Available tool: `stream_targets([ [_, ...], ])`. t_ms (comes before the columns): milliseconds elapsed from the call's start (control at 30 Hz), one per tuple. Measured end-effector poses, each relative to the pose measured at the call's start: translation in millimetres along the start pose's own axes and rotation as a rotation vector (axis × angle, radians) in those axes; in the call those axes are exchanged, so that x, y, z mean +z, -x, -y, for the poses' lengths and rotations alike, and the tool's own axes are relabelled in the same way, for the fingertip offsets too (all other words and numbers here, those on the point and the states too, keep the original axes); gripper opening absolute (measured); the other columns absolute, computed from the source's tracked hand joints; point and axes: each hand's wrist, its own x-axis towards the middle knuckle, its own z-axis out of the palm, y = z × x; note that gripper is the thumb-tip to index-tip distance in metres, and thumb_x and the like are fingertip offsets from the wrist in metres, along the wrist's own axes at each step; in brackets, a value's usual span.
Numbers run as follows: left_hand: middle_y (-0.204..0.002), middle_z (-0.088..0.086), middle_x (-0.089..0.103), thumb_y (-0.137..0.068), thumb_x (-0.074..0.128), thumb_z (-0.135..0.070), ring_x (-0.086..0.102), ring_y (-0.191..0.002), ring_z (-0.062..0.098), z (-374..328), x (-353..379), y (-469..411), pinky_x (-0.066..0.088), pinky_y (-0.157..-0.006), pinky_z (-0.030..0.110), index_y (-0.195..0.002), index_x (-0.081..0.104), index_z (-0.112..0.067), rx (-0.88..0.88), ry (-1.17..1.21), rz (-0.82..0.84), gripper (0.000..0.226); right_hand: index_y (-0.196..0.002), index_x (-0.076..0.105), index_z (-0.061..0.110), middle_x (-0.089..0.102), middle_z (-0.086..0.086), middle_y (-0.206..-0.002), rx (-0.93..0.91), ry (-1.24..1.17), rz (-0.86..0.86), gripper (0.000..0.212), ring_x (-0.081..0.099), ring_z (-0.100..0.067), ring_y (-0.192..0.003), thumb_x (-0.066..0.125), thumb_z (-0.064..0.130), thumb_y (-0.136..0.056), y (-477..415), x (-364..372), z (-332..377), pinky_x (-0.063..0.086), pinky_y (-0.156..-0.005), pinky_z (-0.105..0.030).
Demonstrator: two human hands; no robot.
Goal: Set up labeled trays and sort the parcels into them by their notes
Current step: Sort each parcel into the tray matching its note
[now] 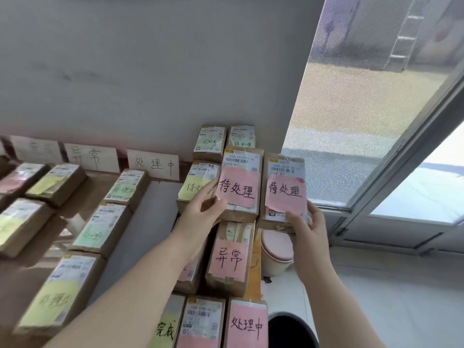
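Observation:
My left hand [204, 209] grips a brown parcel [242, 184] with a pink note reading 待处理, lifted above the pile. My right hand [305, 223] grips a second brown parcel [285, 189] with the same pink 待处理 note, right beside the first. Below them lies a parcel with a pink 异常 note [231, 257], and lower still one with a pink 处理中 note [247, 325]. Against the wall stand white paper labels reading 异常 [91, 156] and 处理中 [153, 164]. Below these labels, parcels with green and yellow notes [100, 229] lie in rows.
More unsorted parcels [209, 144] lean against the wall behind the held ones. A pink and cream bin [276, 252] stands on the floor by the table's right edge, a dark round object [291, 330] below it. A large window [364, 109] is at the right.

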Motion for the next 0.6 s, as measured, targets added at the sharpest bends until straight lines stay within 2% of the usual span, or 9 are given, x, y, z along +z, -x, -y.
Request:
stream_targets([
  [133,-0.131,-0.016,0.058,-0.072,0.069,-0.051,0.049,-0.127,0.012,10,-12,24,0.038,-0.109,0.043,-0.116,0.048,-0.065,0.017,0.030,-0.040,0.050,-0.107,0.056,0.042,0.069,0.003,-0.113,-0.024,-0.007,0.043,0.053,0.065,-0.016,-0.105,0.072,0.038,-0.057,22,2,0,0.048,-0.098,-0.043],
  [233,-0.120,-0.013,0.065,-0.091,0.062,-0.024,0.056,-0.119,0.010,17,-27,40,0.044,-0.104,0.038,-0.116,0.047,-0.053,0.018,0.026,-0.036,0.041,-0.123,0.048,0.028,0.065,0.000,-0.117,-0.032,-0.023,0.123,0.049,0.062,-0.010,-0.103,0.070,0.015,-0.081,47,6,1,0.048,-0.085,-0.026],
  [300,-0.117,-0.014,0.066,-0.093,0.060,-0.020,0.057,-0.117,0.009,20,-42,53,0.047,-0.101,0.034,-0.117,0.048,-0.049,0.025,0.024,-0.027,0.040,-0.129,0.045,0.023,0.064,0.001,-0.116,-0.035,-0.018,0.158,0.050,0.062,-0.008,-0.102,0.066,0.008,-0.086,65,13,2,0.046,-0.078,-0.021],
  [367,-0.115,-0.014,0.067,-0.092,0.062,-0.020,0.059,-0.114,0.007,23,-62,66,0.048,-0.097,0.031,-0.123,0.048,-0.043,0.030,0.045,-0.012,0.042,-0.129,0.048,0.023,0.067,0.002,-0.114,-0.028,0.010,0.183,0.055,0.063,-0.010,-0.103,0.070,0.015,-0.079,82,24,-1,0.047,-0.080,-0.023],
  [433,-0.115,-0.013,0.068,-0.090,0.064,-0.020,0.059,-0.116,0.009,25,-86,81,0.048,-0.097,0.031,-0.122,0.049,-0.043,0.035,0.075,-0.004,0.042,-0.126,0.053,0.024,0.070,0.003,-0.112,-0.031,0.037,0.221,0.048,0.064,-0.015,-0.105,0.068,0.011,-0.082,101,40,-5,0.048,-0.087,-0.029],
  [500,-0.117,-0.015,0.067,-0.083,0.071,-0.029,0.056,-0.119,0.009,27,-115,98,0.043,-0.104,0.037,-0.116,0.051,-0.049,0.049,0.077,-0.007,0.043,-0.121,0.057,0.026,0.071,0.004,-0.109,-0.054,0.068,0.259,0.041,0.066,-0.015,-0.104,0.063,0.005,-0.087,122,60,-8,0.048,-0.091,-0.033],
  [600,-0.118,-0.013,0.067,-0.066,0.080,-0.047,0.056,-0.120,0.012,31,-168,127,0.038,-0.109,0.045,-0.116,0.051,-0.053,0.051,0.094,-0.004,0.058,-0.120,0.058,0.029,0.070,0.005,-0.110,-0.047,0.088,0.268,0.041,0.065,-0.013,-0.105,0.064,0.008,-0.086,161,98,-15,0.049,-0.096,-0.036],
])
